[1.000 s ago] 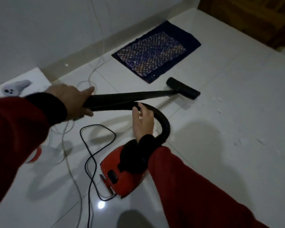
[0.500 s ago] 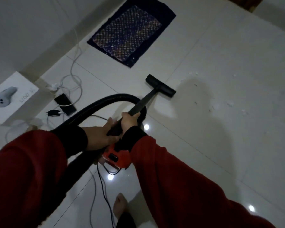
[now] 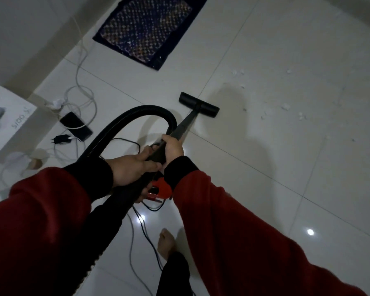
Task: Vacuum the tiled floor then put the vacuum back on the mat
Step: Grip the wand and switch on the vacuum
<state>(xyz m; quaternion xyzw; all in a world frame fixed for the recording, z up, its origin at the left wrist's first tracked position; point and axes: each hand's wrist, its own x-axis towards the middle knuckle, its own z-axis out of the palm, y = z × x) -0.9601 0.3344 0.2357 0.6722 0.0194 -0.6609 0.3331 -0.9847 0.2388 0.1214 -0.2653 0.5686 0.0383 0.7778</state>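
Observation:
Both hands grip the black vacuum wand (image 3: 185, 122). My right hand (image 3: 173, 147) is closed on it higher up, and my left hand (image 3: 131, 168) holds it just behind, where the black hose (image 3: 124, 122) loops up and back. The flat black floor nozzle (image 3: 198, 104) rests on the white tiled floor (image 3: 265, 189). The red vacuum body (image 3: 161, 189) shows partly beneath my wrists. White scraps (image 3: 285, 107) lie scattered on the tiles to the right of the nozzle. The dark blue patterned mat (image 3: 146, 28) lies by the wall at the top.
A white box (image 3: 8, 122) stands at the left by the wall, with a dark phone (image 3: 76, 126), a charger plug (image 3: 61, 139) and white cables (image 3: 81, 97) beside it. A black power cord (image 3: 145, 229) trails near my bare foot (image 3: 166, 242).
The view has tilted down and turned. My hands have come together on the wand, the hose now arches over it, and the nozzle has moved right, away from the mat, toward the scraps.

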